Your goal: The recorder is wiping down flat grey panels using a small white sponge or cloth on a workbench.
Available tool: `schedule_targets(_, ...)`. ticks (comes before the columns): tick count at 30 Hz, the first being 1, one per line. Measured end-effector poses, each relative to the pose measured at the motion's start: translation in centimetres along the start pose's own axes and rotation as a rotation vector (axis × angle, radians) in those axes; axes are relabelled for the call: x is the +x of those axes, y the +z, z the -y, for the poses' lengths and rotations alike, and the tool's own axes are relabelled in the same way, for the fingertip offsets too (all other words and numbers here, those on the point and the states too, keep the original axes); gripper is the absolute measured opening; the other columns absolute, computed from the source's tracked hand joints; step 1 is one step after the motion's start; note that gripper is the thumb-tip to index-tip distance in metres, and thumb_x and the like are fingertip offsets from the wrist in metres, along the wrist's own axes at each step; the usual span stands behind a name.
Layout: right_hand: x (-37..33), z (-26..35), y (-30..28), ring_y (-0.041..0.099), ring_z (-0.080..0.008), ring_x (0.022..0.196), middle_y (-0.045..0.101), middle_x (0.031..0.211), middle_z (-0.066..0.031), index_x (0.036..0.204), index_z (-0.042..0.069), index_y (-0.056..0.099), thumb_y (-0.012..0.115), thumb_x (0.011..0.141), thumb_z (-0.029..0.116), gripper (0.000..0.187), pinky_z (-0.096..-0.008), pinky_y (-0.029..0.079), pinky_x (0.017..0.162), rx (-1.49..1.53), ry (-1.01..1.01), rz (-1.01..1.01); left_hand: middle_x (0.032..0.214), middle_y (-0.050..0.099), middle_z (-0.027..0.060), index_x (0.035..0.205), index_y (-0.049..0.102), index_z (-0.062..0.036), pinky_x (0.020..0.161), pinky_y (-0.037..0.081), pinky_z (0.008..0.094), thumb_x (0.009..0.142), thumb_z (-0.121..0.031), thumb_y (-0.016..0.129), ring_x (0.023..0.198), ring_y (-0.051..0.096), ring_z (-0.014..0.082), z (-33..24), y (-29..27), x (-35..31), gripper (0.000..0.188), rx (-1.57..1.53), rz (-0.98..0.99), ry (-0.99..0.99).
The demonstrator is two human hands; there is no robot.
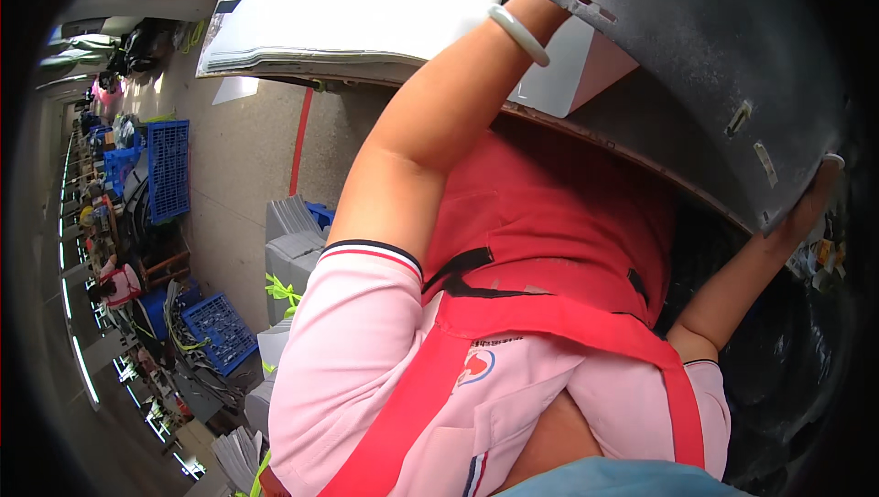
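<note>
A large dark grey board (678,48) with several slots is tilted up above the worktable edge (623,145). My left hand (549,14) reaches behind it, below a pale bangle (519,35) on that wrist. The board hides its fingers, apart from a bit of skin showing through one slot. At the board's lower right corner, my right hand (808,204) grips the edge; a white band (833,160) shows at a finger. Under the board lie a light grey sheet (558,76) and a pinkish piece (604,67). Left of my left arm is a stack of white sheets (348,12).
Grey stacks (293,245) tied with yellow-green strips stand beside my left elbow. Blue crates (168,172) and a red line (302,140) are on the floor at left. Another person (119,285) sits farther off. Black plastic (778,378) hangs at my right.
</note>
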State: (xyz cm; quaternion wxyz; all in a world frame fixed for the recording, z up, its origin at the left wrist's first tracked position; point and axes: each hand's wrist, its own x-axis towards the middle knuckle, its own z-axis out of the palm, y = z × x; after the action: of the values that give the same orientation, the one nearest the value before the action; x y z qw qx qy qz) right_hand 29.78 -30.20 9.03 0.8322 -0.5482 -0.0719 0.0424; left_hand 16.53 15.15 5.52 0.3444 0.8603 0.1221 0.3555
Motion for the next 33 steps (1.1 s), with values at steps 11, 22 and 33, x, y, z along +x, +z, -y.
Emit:
schedule_targets(11,-0.4,-5.7,2.6,0.051,-0.0246,0.129,0.051,0.143,-0.0134,0.144,0.0,0.047,0.058,0.101,0.046,0.064,-0.0388,0.039,0.111,-0.097,0.123,0.045,0.067,0.064,0.0069,0.082,0.066,0.0012,0.047,0.054,0.033,0.086,-0.004,0.068,0.055,0.061,0.0145,20.7,-27.2,-11.0,0.007,0.225,-0.584,-0.58)
schedule_targets(22,0.1,-5.4,3.8,0.049,-0.0269,0.128,0.05,0.142,-0.0143,0.143,-0.001,0.046,0.061,0.098,0.047,0.067,-0.038,0.038,0.111,-0.134,0.244,0.088,0.102,0.066,0.0105,0.101,0.07,-0.0104,0.081,0.054,0.0434,0.09,-0.012,0.061,0.088,0.067,0.0302,19.2,-25.4,-11.0,0.015,1.064,-0.342,-0.216)
schedule_targets(33,3.5,-5.5,-0.1,0.052,-0.0238,0.119,0.055,0.132,-0.011,0.133,0.002,0.052,0.062,0.1,0.043,0.053,-0.0358,0.041,0.105,-0.323,0.145,0.156,0.111,0.063,0.0066,0.118,0.072,-0.0156,0.099,0.046,0.0409,0.094,-0.009,0.053,0.11,0.06,0.0259,14.1,-22.9,-10.0,0.032,1.138,0.063,-0.175)
